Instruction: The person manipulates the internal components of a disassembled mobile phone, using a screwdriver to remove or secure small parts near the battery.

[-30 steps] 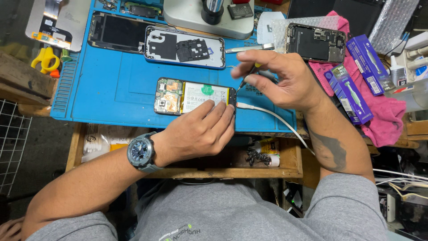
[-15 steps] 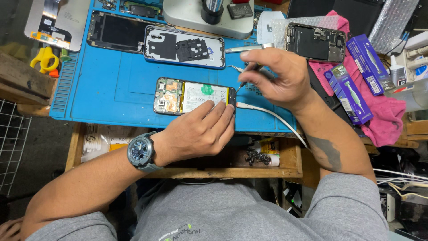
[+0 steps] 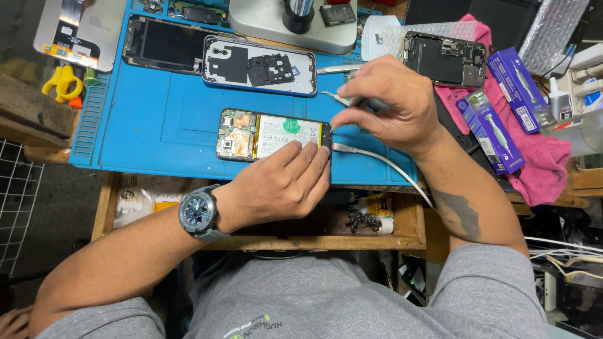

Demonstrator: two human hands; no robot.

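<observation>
Two hands meet at the right end of an opened phone (image 3: 273, 134) lying back-off on a blue work mat (image 3: 157, 119). The left hand (image 3: 282, 185) comes from the near side of the phone, its fingers (image 3: 308, 157) extended flat and pressing on the phone's near edge by that end, gripping nothing. The right hand (image 3: 389, 103) hovers just beyond that same end, fingers curled closed around a slim dark tool (image 3: 370, 102) whose tip points toward the phone's end. A white cable (image 3: 383, 164) runs from that end back under the right wrist. The phone's long axis runs left to right across the mat, battery showing mid-body, circuit board at its far-left end. Beyond the phone lie a blue-rimmed back cover (image 3: 260, 66) and metal tweezers (image 3: 336, 69); farther right sits another opened phone (image 3: 445, 59) on a pink cloth (image 3: 540, 169).
</observation>
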